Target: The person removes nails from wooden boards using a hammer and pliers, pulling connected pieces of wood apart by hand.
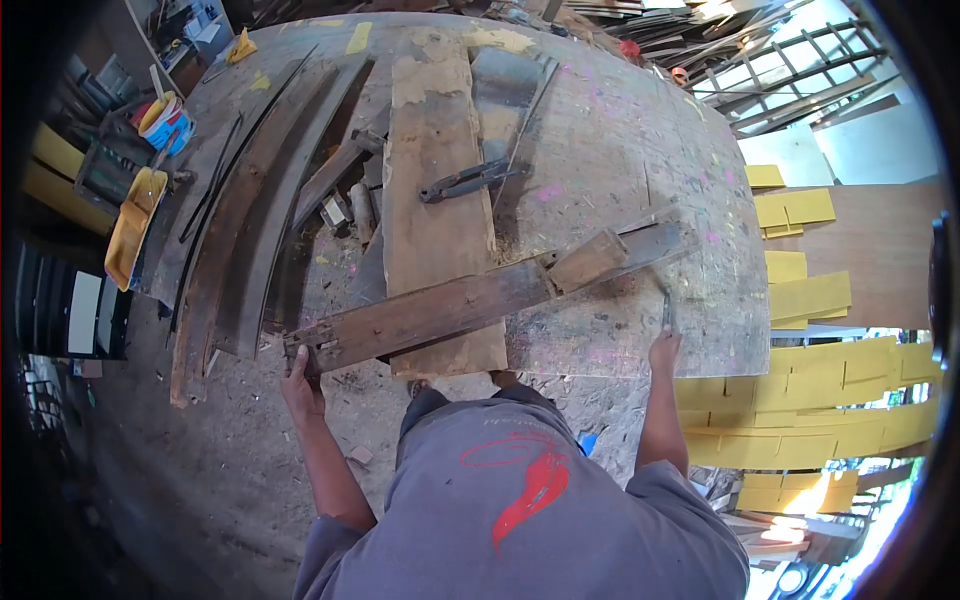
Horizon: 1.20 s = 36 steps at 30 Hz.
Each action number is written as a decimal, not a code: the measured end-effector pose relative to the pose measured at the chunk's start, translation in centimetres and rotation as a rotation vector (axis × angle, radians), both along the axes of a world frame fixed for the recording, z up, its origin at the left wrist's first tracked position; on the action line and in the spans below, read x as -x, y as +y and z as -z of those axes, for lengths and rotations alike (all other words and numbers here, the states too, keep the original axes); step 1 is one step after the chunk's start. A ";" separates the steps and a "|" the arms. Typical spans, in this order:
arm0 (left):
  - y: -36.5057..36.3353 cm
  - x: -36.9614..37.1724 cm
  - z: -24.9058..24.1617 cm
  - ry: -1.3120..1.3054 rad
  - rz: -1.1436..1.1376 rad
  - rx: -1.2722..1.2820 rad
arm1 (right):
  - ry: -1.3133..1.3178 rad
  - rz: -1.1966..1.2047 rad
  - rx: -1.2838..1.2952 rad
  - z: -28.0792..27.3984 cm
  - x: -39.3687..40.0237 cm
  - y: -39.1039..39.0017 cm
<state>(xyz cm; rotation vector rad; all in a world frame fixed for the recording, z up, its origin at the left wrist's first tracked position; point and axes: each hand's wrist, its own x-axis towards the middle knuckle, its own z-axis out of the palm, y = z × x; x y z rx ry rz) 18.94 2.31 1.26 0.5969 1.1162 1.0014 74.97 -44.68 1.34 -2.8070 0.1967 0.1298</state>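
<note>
My left hand (303, 388) is closed around the near left end of a long, worn wooden plank (430, 311), thumb on top. The plank lies slantwise across a wide flat board (432, 130), and a short wood block (588, 262) sits against its right part. Near the table's front right, my right hand (664, 348) is closed on a slim, dark metal tool (667, 308) pointing away from me; its exact kind I cannot tell. Dark pincers (465, 182) rest on the wide board beyond the plank.
Long weathered boards (245, 190) lie along the left of the worktable (600, 130). A yellow tray (135, 228) and a paint bucket (166, 122) are at its left edge. Yellow slotted panels (810, 385) stand on the right. Scrap wood (620, 15) is piled behind.
</note>
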 end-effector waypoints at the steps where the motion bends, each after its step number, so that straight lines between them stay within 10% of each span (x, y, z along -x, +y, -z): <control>1: 0.2 0.0 0.0 0.028 0.037 -0.019 | -0.125 -0.077 0.006 -0.7 1.2 0.3; 9: 1.4 0.4 1.3 -0.028 0.068 -0.027 | -0.282 -1.280 -0.362 -21.3 21.6 14.3; 14: 1.8 0.4 1.1 -0.027 0.081 -0.069 | -0.262 -1.646 0.358 -18.8 19.3 15.7; 17: 1.6 0.1 1.1 -0.043 0.056 -0.079 | -0.150 -0.572 0.083 -17.3 7.7 10.0; 22: 1.7 0.1 1.0 -0.035 0.041 -0.087 | -0.265 -0.585 0.120 -19.8 11.8 11.1; 29: 1.9 0.1 0.8 -0.020 0.062 -0.060 | -0.412 -1.495 -0.134 -18.5 19.8 15.1; 31: 2.1 0.3 1.3 -0.027 0.063 -0.063 | -0.080 -0.799 0.311 -14.8 12.1 14.4; 33: 1.4 0.4 1.4 -0.025 0.052 -0.039 | -0.187 -0.463 0.028 -10.3 4.1 9.7; 36: 2.4 -0.2 2.1 -0.025 0.038 -0.077 | -0.244 -0.399 0.154 -14.4 5.7 9.9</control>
